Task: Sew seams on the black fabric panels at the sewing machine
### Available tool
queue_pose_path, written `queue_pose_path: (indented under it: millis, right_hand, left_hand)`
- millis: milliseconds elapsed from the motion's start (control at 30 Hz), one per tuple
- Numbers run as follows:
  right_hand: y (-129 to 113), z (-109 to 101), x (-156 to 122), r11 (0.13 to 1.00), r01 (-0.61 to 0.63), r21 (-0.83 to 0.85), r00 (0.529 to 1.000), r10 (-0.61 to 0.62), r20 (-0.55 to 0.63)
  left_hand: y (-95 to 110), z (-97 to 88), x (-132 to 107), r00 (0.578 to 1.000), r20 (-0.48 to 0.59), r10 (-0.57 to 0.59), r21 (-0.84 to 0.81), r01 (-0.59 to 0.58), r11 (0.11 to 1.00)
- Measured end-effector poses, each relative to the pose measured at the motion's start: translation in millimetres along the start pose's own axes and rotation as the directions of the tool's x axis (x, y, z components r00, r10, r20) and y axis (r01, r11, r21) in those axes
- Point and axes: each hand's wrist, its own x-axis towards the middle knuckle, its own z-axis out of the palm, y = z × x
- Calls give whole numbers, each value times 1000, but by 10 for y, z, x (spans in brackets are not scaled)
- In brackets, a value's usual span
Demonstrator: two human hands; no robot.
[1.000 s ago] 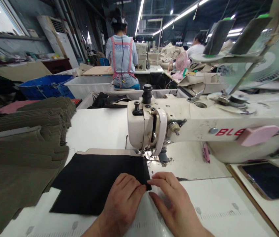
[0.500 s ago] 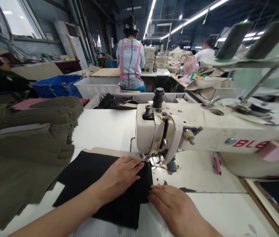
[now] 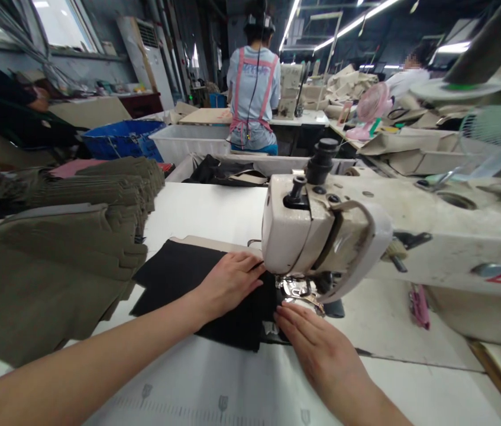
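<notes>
A piece of black fabric [image 3: 179,269] lies on the white table, with a beige layer [image 3: 219,243] showing along its far edge. My left hand [image 3: 231,283] rests flat on the cloth, fingers stretched toward the sewing machine [image 3: 292,228]. Beside the shiny presser foot area [image 3: 299,290], my right hand [image 3: 314,340] lies with its fingers straight and close together. Its fingertips touch the right edge of the black cloth. The needle is hidden behind the machine head.
Stacked olive-brown fabric pieces [image 3: 77,248] stand at the left. Behind the table is a bin of dark cloth [image 3: 228,170]. A pink clip-like item [image 3: 419,306] lies under the machine arm. Ruler marks [image 3: 188,408] run along the near edge. Other people sit farther off.
The black fabric has slid forward past the presser foot, and both hands have moved forward with it. My view has shifted, so the machine appears farther right and larger.
</notes>
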Motion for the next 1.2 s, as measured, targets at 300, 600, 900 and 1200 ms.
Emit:
queue_pose_path:
  millis: [300, 600, 900, 1200]
  right_hand:
    - [-18, -25, 86, 985, -156, 68, 981, 147, 122]
    - [-277, -203, -276, -156, -457, 876, 673, 584, 455]
    - [-486, -244, -83, -530, -359, 768, 558, 538, 632]
    - [-266, -106, 200, -179, -644, 744, 448, 700, 556]
  left_hand:
    - [-137, 60, 150, 986, -32, -164, 50, 166, 985]
    - [368, -201, -373, 945, 19, -327, 179, 319, 931]
    - [727, -36, -909, 973, -147, 177, -254, -210, 944]
    - [737, -223, -620, 943, -226, 243, -344, -311, 886]
